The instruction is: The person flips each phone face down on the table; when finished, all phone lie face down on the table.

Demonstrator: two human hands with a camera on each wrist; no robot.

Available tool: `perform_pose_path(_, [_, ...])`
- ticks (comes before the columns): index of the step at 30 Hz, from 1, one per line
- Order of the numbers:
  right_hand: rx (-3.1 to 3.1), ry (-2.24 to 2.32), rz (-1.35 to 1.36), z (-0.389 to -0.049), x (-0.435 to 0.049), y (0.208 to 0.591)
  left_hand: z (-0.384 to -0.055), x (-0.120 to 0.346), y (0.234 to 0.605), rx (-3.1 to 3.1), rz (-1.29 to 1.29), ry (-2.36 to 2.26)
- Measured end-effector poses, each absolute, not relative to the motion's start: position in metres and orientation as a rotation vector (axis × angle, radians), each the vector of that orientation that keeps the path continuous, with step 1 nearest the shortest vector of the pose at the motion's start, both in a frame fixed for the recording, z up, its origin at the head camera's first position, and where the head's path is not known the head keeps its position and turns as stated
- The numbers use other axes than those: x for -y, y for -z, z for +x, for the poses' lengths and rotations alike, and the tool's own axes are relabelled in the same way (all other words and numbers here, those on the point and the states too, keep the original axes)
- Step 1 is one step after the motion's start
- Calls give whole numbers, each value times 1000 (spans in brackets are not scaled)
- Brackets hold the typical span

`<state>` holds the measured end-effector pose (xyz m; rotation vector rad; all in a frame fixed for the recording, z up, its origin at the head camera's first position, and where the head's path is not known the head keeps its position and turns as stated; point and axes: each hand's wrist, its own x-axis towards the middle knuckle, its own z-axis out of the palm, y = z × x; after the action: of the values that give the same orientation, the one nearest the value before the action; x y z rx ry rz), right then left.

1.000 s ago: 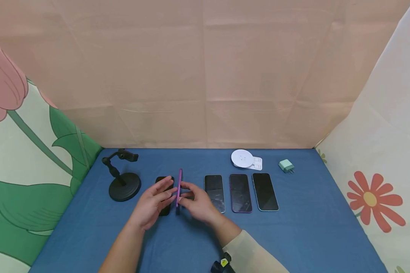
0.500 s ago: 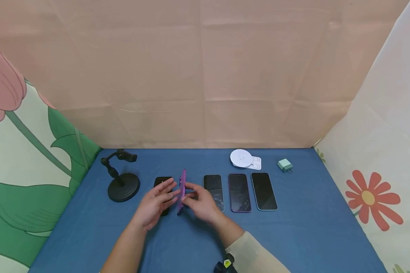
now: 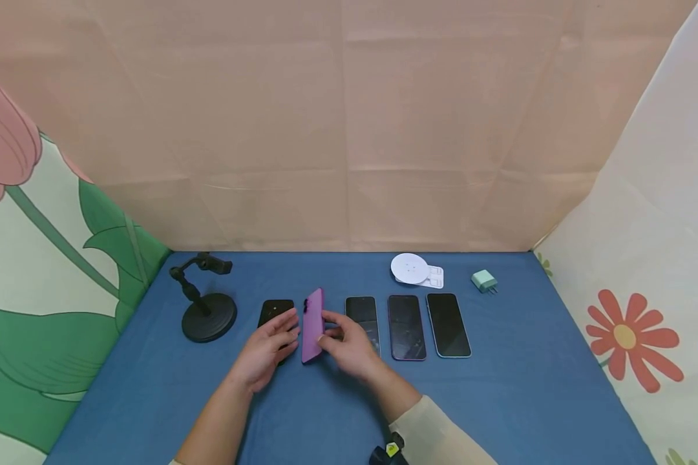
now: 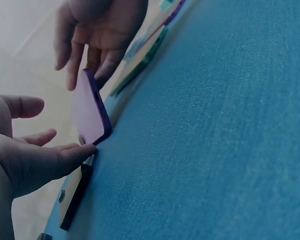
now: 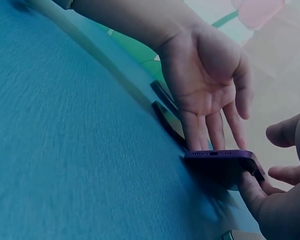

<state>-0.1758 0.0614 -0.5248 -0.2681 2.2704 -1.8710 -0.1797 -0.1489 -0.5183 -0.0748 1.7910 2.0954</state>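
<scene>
A purple phone (image 3: 312, 326) stands tilted between the two hands, its back with the camera bump turned up and left. My right hand (image 3: 351, 349) pinches its right side between thumb and fingers. In the right wrist view, the dark screen faces down and the port edge shows. My left hand (image 3: 262, 358) has loosely extended fingers at the phone's left side; in the left wrist view, one fingertip touches its lower corner. Under that hand lies a black phone (image 3: 274, 309), partly hidden. To the right, a phone (image 3: 360, 310) lies screen up, partly covered by my right hand.
Two more phones, one purple-edged (image 3: 407, 327) and one pale-edged (image 3: 448, 325), lie screen up on the blue cloth (image 3: 529, 387). Behind them are a white round disc (image 3: 410, 268) on a white plate and a green charger plug (image 3: 485, 280). A black phone stand (image 3: 209, 318) stands left.
The purple phone has turned from edge-on to showing its purple back, leaning over to the right with my right hand. My left hand stays close to its left side.
</scene>
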Motion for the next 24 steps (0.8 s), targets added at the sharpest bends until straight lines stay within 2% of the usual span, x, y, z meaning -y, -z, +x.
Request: perform_pose_path(24, [-2399, 1699, -249, -171, -69, 531, -179, 152, 520, -1807, -84, -2072])
